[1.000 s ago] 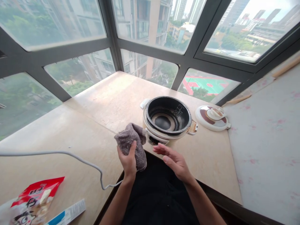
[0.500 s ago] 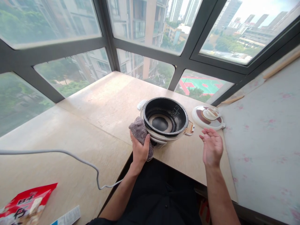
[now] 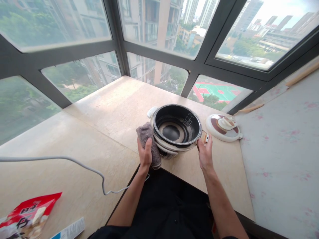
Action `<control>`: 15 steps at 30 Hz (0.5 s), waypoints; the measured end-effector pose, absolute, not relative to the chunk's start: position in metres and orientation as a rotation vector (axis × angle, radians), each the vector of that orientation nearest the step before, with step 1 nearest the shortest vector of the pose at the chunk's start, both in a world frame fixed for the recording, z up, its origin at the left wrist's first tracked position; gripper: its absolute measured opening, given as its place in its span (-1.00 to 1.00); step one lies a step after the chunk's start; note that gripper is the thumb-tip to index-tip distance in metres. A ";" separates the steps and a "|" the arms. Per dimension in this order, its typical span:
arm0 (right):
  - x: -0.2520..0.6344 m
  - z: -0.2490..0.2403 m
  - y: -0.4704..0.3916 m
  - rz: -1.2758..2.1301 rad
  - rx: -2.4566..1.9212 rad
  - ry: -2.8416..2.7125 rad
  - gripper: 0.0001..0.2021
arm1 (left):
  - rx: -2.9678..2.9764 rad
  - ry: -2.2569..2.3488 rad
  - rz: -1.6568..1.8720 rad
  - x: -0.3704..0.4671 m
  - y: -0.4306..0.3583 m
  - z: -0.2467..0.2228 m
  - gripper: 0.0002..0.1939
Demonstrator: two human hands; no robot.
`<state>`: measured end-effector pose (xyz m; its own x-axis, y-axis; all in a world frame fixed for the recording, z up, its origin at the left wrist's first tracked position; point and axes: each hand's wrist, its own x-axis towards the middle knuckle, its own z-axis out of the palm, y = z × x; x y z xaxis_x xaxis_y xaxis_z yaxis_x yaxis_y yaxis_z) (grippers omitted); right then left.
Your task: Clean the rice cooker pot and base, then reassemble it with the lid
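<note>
A cooker (image 3: 167, 153) with a dark inner pot (image 3: 171, 130) sits uncovered near the counter's front edge. Against its left side, my left hand (image 3: 145, 153) grips a folded grey-brown cloth (image 3: 151, 139), thumb on top. My right hand (image 3: 205, 153) is closed round the side handle (image 3: 205, 136) at the cooker's right. Behind that hand, the white and brown lid (image 3: 223, 127) lies on the counter with its knob up.
The pale counter (image 3: 99, 126) runs along the windows. A grey cable (image 3: 74, 161) crosses its left part. A red snack bag (image 3: 30, 215) and a small box (image 3: 71, 229) lie at the lower left. A flowered wall (image 3: 281, 149) stands at the right.
My right hand has moved left from beside the lid and closed on the cooker's handle. My left hand has shifted slightly with the cloth, its thumb now higher.
</note>
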<state>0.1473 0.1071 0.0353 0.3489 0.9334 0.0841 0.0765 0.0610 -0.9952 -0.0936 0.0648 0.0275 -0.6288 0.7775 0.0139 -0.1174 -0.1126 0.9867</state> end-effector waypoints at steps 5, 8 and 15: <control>0.133 0.025 0.108 0.857 -1.333 -0.891 -0.10 | 0.535 1.293 1.695 -0.131 0.127 0.006 -0.56; 0.134 0.023 0.109 0.848 -1.327 -0.885 -0.11 | 0.598 1.242 1.607 -0.149 0.159 -0.014 -0.62; 0.137 0.023 0.111 0.823 -1.338 -0.879 -0.08 | 0.493 1.233 1.445 -0.160 0.178 -0.049 -0.65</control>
